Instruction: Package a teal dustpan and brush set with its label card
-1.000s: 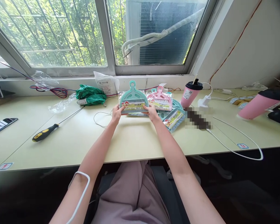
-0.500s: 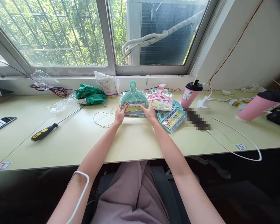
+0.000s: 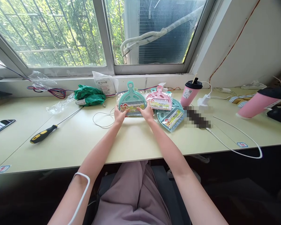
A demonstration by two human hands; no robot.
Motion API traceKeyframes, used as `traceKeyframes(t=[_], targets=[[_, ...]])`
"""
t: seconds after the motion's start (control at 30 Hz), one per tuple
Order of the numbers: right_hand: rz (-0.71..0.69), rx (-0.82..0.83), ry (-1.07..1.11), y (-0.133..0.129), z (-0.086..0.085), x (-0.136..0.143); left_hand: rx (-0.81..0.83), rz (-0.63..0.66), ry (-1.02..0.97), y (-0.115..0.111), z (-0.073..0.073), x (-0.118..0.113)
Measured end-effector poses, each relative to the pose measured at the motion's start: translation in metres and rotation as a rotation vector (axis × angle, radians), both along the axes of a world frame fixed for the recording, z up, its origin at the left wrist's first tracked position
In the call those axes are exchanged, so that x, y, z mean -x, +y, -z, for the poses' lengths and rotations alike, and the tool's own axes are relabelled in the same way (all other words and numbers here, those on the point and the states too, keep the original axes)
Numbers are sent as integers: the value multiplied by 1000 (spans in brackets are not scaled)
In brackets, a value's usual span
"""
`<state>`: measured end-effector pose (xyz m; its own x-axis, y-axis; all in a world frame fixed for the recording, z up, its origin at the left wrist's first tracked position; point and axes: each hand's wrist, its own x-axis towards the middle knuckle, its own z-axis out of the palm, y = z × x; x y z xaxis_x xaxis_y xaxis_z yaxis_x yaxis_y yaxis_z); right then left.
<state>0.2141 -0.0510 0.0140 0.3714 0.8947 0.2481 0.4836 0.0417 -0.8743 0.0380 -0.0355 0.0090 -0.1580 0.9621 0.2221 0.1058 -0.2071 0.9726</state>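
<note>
A teal mini dustpan-and-brush set [image 3: 131, 99] in clear wrapping stands tilted up near the back of the pale desk [image 3: 135, 140]. My left hand [image 3: 119, 114] grips its lower left corner and my right hand [image 3: 147, 112] grips its lower right corner. Under it lies another wrapped set, mostly hidden. To the right lie a pink set [image 3: 159, 100] and a further teal set [image 3: 172, 116], both wrapped and flat on the desk.
A yellow-and-black screwdriver [image 3: 51, 127] lies left, a green bag [image 3: 89, 95] and plastic wrap behind it. A phone [image 3: 1, 126] sits far left. Two pink cups [image 3: 189, 93] [image 3: 259, 103], a charger and a white cable [image 3: 236, 137] occupy the right side.
Both hands have shifted the teal set slightly left and lower toward the desk; their grip on its bottom corners is unchanged.
</note>
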Motion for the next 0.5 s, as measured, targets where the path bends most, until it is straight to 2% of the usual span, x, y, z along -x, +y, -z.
traceKeyframes(t=[0.2,0.33,0.5], targets=[[-110,-128,176,5,3,-6,73,125,-118,9,-5,10],[-161,-128,256,5,2,-4,71,98,-110,15,-6,18],[-330,-72,440,1,1,0,50,79,-97,21,-8,32]])
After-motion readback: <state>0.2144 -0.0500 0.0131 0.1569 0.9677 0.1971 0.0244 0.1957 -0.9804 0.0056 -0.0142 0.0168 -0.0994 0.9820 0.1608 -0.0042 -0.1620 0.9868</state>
